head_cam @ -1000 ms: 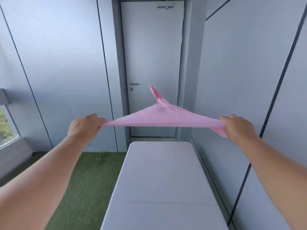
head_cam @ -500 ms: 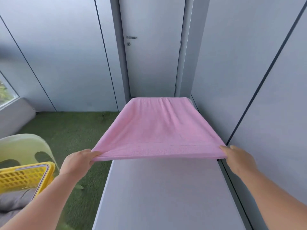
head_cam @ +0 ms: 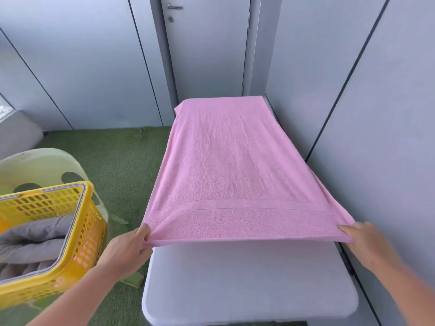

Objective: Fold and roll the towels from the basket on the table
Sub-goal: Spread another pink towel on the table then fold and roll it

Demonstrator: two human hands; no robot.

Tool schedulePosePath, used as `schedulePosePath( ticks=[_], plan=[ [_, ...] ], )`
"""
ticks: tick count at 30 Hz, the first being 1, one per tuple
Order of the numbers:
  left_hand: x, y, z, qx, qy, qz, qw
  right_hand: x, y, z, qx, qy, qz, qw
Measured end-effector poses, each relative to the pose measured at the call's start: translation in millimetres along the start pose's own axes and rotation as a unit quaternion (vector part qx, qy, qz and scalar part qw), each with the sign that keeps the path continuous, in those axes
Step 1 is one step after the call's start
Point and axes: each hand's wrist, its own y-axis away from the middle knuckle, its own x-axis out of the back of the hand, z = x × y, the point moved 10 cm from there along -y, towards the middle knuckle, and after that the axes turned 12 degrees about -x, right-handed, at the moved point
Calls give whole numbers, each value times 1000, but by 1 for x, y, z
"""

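Note:
A pink towel [head_cam: 226, 165] lies spread lengthwise over the far part of the white table [head_cam: 247, 283], its far edge at the table's far end. My left hand [head_cam: 128, 249] pinches the near left corner, and my right hand [head_cam: 362, 238] pinches the near right corner. The near edge is held slightly above the tabletop. A yellow basket [head_cam: 77, 234] at the left holds grey towels [head_cam: 33, 241].
The basket rests on a pale green plastic chair [head_cam: 42, 165]. Grey wall panels run close along the table's right side, and a grey door [head_cam: 207, 43] stands behind its far end. Green artificial turf [head_cam: 113, 165] covers the floor on the left.
The towel went from stretched in the air to laid over the table. Both hands came down and toward me with the near corners; the view tilted down, showing the basket.

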Motion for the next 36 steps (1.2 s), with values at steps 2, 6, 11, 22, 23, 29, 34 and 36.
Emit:
schedulePosePath(
  ticks=[2, 6, 11, 22, 23, 29, 34, 36],
  plan=[
    [-9, 22, 11, -20, 11, 11, 1000, 3, 26, 7, 2, -22, -13, 1000],
    [-36, 64, 27, -6, -8, 23, 1000, 5, 72, 16, 9, -45, -30, 999],
    [-66, 132, 46, 71, 3, 44, 996, -45, 119, 39, 116, -2, -49, 992],
    [-110, 192, 84, 187, 86, 45, 977, -84, 175, 64, 113, -36, -82, 990],
    [-104, 186, 93, 185, 90, 57, 977, -73, 177, 55, 108, -67, -65, 990],
    [-112, 63, 209, 38, 101, 1, 994, -53, 187, -117, 207, -101, -89, 969],
    [-147, -10, 259, -43, 45, -95, 994, -82, 191, -215, 259, -55, -111, 958],
    [-155, -2, 235, -49, 37, -96, 994, -86, 185, -205, 257, -41, -86, 962]
  ],
)
